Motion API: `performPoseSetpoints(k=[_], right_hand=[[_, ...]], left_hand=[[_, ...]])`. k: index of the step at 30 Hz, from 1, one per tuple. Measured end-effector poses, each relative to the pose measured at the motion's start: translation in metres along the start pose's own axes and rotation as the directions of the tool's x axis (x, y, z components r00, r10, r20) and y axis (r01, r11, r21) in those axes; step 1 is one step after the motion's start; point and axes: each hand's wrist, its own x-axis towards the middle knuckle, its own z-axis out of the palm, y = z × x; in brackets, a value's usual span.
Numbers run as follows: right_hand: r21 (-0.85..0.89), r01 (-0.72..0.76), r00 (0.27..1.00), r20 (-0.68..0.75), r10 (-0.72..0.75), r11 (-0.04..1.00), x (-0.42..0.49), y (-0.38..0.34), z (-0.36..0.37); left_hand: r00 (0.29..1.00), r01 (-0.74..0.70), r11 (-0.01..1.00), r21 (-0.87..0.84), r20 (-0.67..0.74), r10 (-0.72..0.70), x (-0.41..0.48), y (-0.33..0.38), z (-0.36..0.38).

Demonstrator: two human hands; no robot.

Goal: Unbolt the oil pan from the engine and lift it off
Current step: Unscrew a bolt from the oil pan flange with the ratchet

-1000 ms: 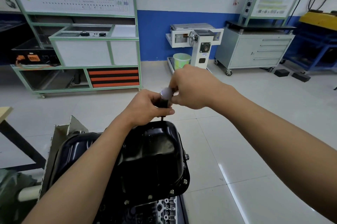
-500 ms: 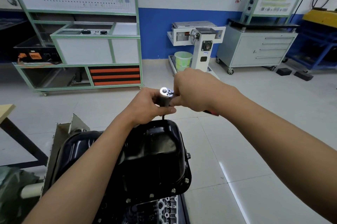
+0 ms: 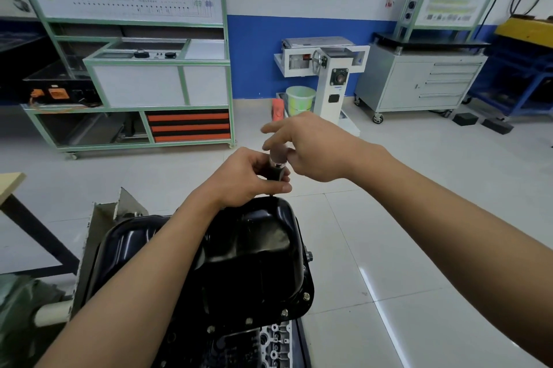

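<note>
Pale tiled floor (image 3: 404,248) lies open to the right of the work and beyond it. It runs back to a green-framed rack (image 3: 134,83) at upper left, a white stand (image 3: 329,80) at centre and a grey drawer cabinet (image 3: 419,80) at upper right. On the left side the room is tighter: a grey metal plate (image 3: 101,227) stands just beside the pan, and a worktop (image 3: 12,182) corner juts in at the left edge.

The oil pan (image 3: 257,263) fills the lower centre of the frame. It is glossy black, deep-bellied and sits on the engine (image 3: 269,343). Bolts (image 3: 306,296) show along its right and near flange.

At the pan's far rim a socket tool (image 3: 276,165) stands upright. The left hand (image 3: 245,179) is wrapped round its dark body. The right hand (image 3: 317,149) pinches the metal top between thumb and a curled finger, index finger stretched out. Both hands are close together.
</note>
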Motion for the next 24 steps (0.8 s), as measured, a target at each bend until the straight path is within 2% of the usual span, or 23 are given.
performPoseSetpoints(k=[3,5,8,11,13,15,20,22,24], right_hand=[[-0.184,-0.104,0.994,-0.035,0.099,0.977,-0.001,0.000,-0.005],[-0.216,-0.175,0.984,-0.052,0.168,0.961,-0.003,-0.002,-0.010],[-0.164,-0.225,0.973,0.012,0.230,0.961,-0.006,-0.004,-0.008],[-0.057,-0.253,0.953,0.156,0.259,0.966,-0.007,-0.010,0.002],[-0.024,-0.269,0.954,0.132,0.270,0.963,-0.006,-0.011,0.004],[-0.060,-0.265,0.961,0.060,0.269,0.962,-0.004,-0.009,0.000],[-0.321,-0.223,0.975,-0.076,0.210,0.920,-0.001,-0.005,-0.009],[-0.302,-0.193,0.980,-0.095,0.172,0.934,0.001,-0.002,-0.009],[-0.184,-0.097,0.995,-0.028,0.094,0.978,0.003,0.000,-0.009]], left_hand=[[0.997,0.014,1.000,-0.022,-0.079,-0.016,0.002,0.001,0.003],[0.994,0.002,0.999,-0.038,-0.105,-0.005,0.002,0.002,0.003],[0.997,-0.038,0.998,-0.050,-0.072,0.034,0.001,0.004,0.004],[0.996,-0.046,0.998,-0.047,-0.074,0.042,0.000,0.004,0.003],[0.995,-0.035,0.998,-0.046,-0.091,0.030,0.000,0.003,0.002],[0.994,-0.024,0.998,-0.059,-0.105,0.018,0.001,0.003,0.002],[0.994,-0.010,1.000,0.002,-0.111,0.010,0.002,0.003,0.002],[0.996,-0.001,1.000,-0.004,-0.091,0.001,0.002,0.004,0.002],[0.998,-0.004,1.000,0.021,-0.055,0.005,0.002,0.004,0.002]])
